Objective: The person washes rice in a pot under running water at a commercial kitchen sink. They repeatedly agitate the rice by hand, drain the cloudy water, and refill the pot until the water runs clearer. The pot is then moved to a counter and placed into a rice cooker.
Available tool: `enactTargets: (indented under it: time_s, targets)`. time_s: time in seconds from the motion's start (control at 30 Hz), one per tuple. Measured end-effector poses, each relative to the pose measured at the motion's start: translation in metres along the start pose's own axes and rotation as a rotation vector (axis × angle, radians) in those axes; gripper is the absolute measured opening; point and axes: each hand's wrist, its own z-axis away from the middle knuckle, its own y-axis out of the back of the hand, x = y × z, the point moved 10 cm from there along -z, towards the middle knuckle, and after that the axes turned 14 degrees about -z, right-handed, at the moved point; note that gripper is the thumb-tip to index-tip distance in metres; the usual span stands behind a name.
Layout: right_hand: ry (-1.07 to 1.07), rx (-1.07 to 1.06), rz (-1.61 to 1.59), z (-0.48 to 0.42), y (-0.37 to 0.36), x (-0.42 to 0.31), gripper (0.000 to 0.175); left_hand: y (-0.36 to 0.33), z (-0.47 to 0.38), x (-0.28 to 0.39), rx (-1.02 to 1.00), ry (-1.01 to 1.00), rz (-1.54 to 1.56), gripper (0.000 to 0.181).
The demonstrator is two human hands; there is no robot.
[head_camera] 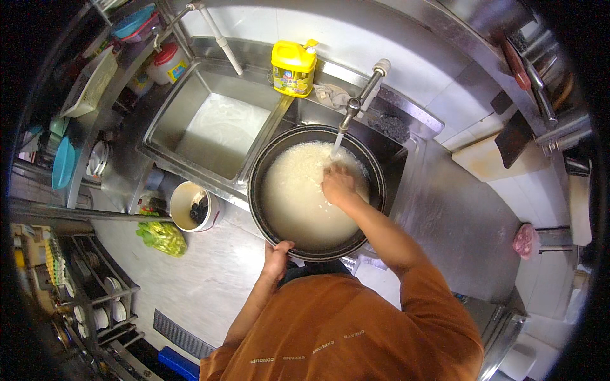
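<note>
A large round pot [256, 224] with a dark rim rests over the right-hand sink basin. Cloudy whitish water [305, 224] fills much of it, with pale rice grains [305, 155] gathered toward the far side. My left hand [278, 257] grips the near-left rim, thumb on top. Inside the pot, my right hand [339, 183] dips into the water and grains; its fingertips are hidden. Just beyond that hand, water [337, 145] runs from the metal tap [351, 108] into the pot.
Left of the pot is a second steel sink basin [190, 78] with whitish water. Behind stand a yellow detergent jug [293, 71] and a cloth [332, 96]. A steel counter [467, 224] extends right. A white bucket [209, 216] and bagged leafy greens [162, 235] sit lower left.
</note>
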Motion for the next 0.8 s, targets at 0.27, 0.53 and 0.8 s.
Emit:
enactTargets:
  time_s: [0.27, 0.53, 0.8]
  targets:
    - [0.226, 0.253, -0.42, 0.047, 0.08, -0.028, 0.012, 0.003, -0.002, -0.004, 0.012, -0.014, 0.016, 0.04]
    - [0.348, 0.402, -0.73, 0.067, 0.11, -0.027, 0.009, 0.005, -0.005, -0.01, 0.01, -0.017, 0.03, 0.037]
    - [0.302, 0.114, -0.435, 0.08, 0.054, -0.034, 0.018, 0.011, -0.009, -0.017, 0.069, 0.005, 0.017, 0.032]
